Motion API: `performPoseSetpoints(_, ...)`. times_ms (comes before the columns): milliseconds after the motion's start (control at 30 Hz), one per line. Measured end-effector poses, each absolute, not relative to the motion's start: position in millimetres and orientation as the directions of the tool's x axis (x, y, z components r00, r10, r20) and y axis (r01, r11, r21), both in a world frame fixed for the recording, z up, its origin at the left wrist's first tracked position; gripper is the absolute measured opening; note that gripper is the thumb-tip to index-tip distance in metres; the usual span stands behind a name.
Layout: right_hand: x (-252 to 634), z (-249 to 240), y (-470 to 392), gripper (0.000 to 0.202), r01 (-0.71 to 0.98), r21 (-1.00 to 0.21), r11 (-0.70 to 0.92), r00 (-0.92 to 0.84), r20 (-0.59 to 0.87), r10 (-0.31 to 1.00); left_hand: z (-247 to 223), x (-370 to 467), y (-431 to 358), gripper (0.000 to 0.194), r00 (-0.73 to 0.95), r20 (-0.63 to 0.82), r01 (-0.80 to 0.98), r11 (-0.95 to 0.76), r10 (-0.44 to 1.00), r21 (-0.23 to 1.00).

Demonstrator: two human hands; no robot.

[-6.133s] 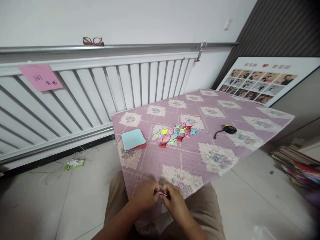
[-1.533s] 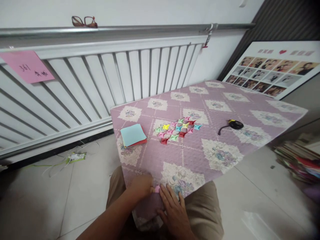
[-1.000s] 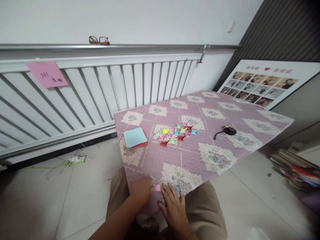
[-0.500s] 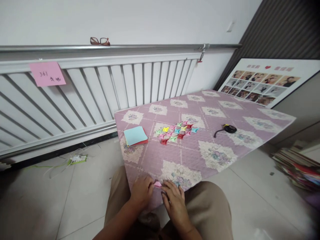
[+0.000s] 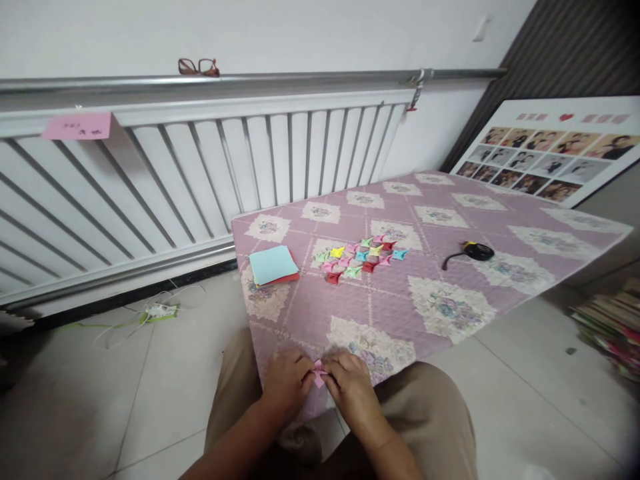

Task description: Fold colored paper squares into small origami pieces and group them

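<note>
At the near corner of the cloth-covered table, a small folded piece of pink paper (image 5: pixel 319 375) sits between my two hands. My left hand (image 5: pixel 287 381) pinches its left side, fingers curled together. On the other side my right hand (image 5: pixel 353 383) grips the right edge between thumb and fingers. Several small folded paper shapes (image 5: pixel 361 256) in pink, green, yellow, blue and red lie in rows farther up the table. To their left rests a stack of square coloured paper (image 5: pixel 273 265), light blue on top.
A black tape measure (image 5: pixel 479 251) lies on the flowered tablecloth (image 5: pixel 390 300) at the right. Behind the table runs a white radiator (image 5: pixel 260 160) with glasses (image 5: pixel 199 67) on the pipe above. A power strip (image 5: pixel 160 312) is on the floor; a photo board (image 5: pixel 550 153) leans at the right.
The pink paper has gone from a flat pointed shape to one with flaps showing above and below. My right fingers have curled inward onto it. The view has shifted slightly.
</note>
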State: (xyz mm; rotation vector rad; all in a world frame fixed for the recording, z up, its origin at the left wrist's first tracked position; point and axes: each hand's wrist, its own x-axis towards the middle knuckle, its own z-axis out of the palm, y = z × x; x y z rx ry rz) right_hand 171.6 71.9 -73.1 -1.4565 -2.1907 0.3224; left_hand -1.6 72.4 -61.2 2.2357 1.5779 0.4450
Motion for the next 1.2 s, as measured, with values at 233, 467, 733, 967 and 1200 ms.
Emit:
performPoseSetpoints(233,170.3,-72.7,78.6,0.006,0.749,-0.509,0.426,-0.389,0.183,0.903,-68.6,-4.1,80.6,0.011,0.383,0.075,0.788,-0.368,0.921,0.493)
performPoseSetpoints(467,176.2,-59.4,78.7,0.024,0.544,-0.71,0.446,-0.367,0.276,0.888,-57.1,-12.2,82.7,0.016,0.285,0.153,0.41,-0.265,0.946,0.873)
performPoseSetpoints(733,176.4,-37.8,72.6,0.022,0.385,-0.835,0.394,-0.281,0.301,0.911,-37.6,-5.6,73.0,0.013,0.099,0.087,0.202,-0.105,0.991,0.974)
performPoseSetpoints(967,173.7,-28.9,71.1,0.022,0.367,-0.838,0.405,-0.269,0.321,0.908,-33.4,-0.2,68.3,0.015,0.048,0.054,0.108,-0.059,0.997,0.992)
performPoseSetpoints(1200,174.8,-26.1,70.3,0.022,0.479,-0.785,0.394,-0.276,0.291,0.916,-38.0,1.6,64.5,0.015,0.067,0.189,0.307,-0.201,0.98,0.93)
